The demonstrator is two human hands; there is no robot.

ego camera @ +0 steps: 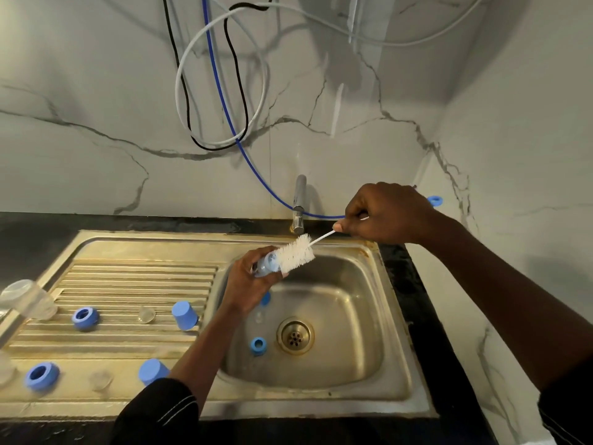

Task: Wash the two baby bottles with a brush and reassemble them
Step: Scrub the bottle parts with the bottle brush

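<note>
Scrubbing step: left hand (250, 284) grips small blue-clear bottle part (266, 266); right hand (385, 213) pinches brush (295, 254) handle, bristles against part beside left fingers. Next, likely: push bristles in, twist.

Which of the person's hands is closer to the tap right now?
The right hand. It holds the brush by its handle, just to the right of the tap. The left hand is farther forward, over the sink, gripping a bluish bottle part.

Left hand (248, 285) and right hand (386, 213), fingers (353, 216) curled, arms outstretched.
</note>
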